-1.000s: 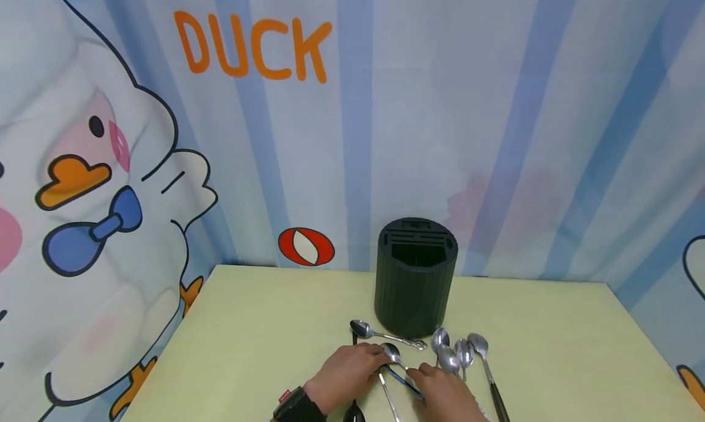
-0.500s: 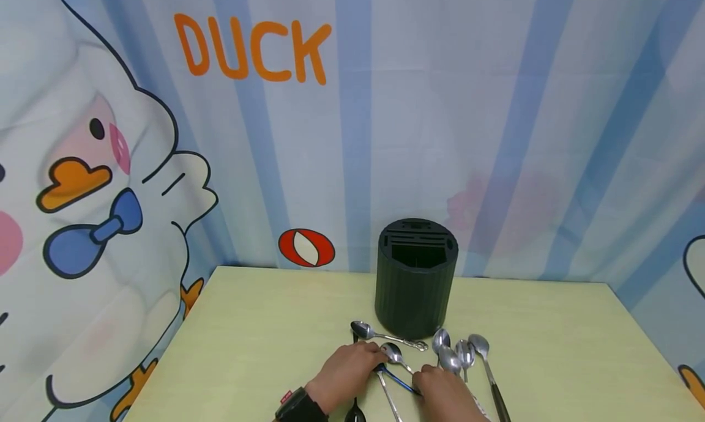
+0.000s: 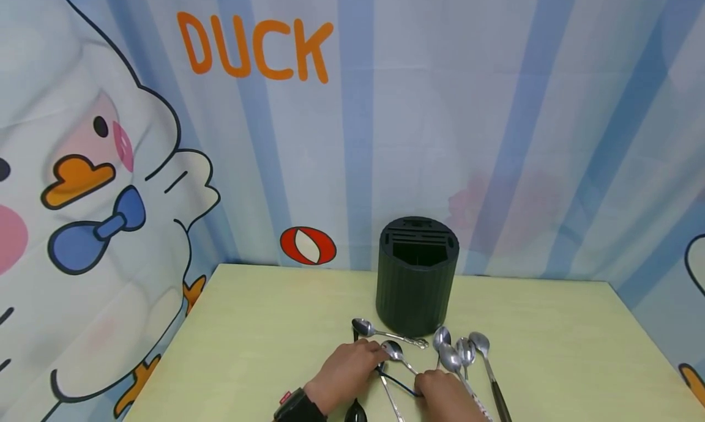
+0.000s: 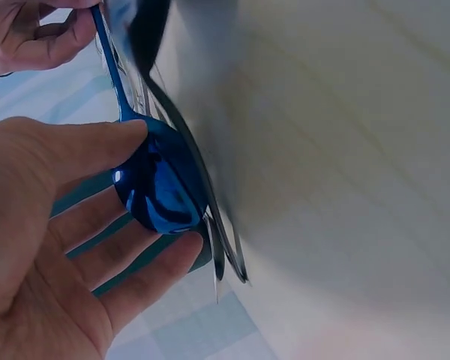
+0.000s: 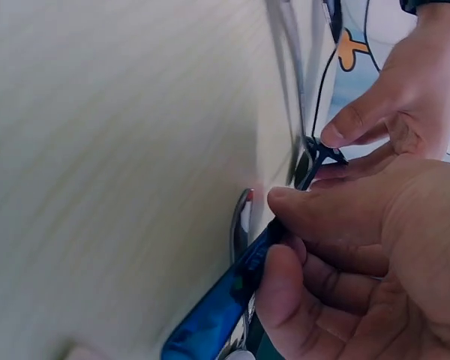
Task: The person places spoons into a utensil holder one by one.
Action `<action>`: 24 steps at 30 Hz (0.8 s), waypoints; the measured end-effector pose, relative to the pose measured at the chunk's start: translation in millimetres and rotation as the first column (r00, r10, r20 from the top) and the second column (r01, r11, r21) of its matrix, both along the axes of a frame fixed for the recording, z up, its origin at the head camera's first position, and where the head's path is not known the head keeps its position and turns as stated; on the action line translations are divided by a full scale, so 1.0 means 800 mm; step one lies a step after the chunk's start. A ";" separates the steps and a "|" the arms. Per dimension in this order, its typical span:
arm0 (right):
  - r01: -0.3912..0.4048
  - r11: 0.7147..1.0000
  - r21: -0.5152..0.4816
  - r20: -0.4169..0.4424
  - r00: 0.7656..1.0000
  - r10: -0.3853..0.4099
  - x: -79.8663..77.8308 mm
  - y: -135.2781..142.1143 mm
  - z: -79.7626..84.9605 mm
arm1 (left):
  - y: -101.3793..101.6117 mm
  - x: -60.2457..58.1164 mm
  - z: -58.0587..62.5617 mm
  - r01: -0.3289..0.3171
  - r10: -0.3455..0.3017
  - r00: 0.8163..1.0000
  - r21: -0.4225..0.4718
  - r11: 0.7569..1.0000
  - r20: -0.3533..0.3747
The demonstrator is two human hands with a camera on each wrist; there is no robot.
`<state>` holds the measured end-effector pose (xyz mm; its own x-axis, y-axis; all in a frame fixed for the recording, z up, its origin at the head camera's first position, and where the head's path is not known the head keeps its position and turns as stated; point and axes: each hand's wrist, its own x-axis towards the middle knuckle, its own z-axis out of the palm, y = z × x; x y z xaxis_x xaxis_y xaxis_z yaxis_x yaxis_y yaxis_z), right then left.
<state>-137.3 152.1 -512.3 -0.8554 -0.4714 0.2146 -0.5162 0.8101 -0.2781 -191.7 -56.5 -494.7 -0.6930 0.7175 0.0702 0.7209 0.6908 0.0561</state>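
A shiny blue spoon (image 4: 161,180) is between my two hands. My left hand (image 3: 349,370) pinches its bowl, with the thumb on one face and the fingers spread behind, as the left wrist view shows. My right hand (image 5: 360,247) pinches the handle (image 5: 217,300) between thumb and fingers. Close by on the table lie a silver spoon (image 3: 393,350), just past the left fingertips, and a black spoon (image 3: 356,412), partly hidden beneath the left hand. A thin silver handle (image 3: 391,397) runs between the hands.
Behind the hands stands a dark green ribbed cutlery holder (image 3: 417,293) with slots on top. One silver spoon (image 3: 363,328) lies crosswise before it. Several silver spoons (image 3: 450,358) and a dark-handled spoon (image 3: 498,397) lie to the right on the pale yellow table (image 3: 264,324).
My right fingers have curled in around the end of the blue spoon's handle, which looks slightly turned and darker. The left hand has stayed nearly still.
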 end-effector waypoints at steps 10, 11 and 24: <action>-0.016 0.999 -0.052 0.086 0.996 0.020 0.003 0.006 0.010 | -0.007 0.004 0.000 0.005 0.001 0.999 0.121 0.993 -0.047; -0.012 0.998 -0.060 0.084 0.996 0.017 0.004 0.006 0.012 | -0.007 0.005 0.003 -0.014 0.018 0.999 0.138 0.990 -0.034; 0.071 0.972 -0.225 0.095 0.994 -0.051 0.013 0.001 0.035 | -0.004 0.017 0.016 -0.373 0.300 0.928 0.526 0.765 0.222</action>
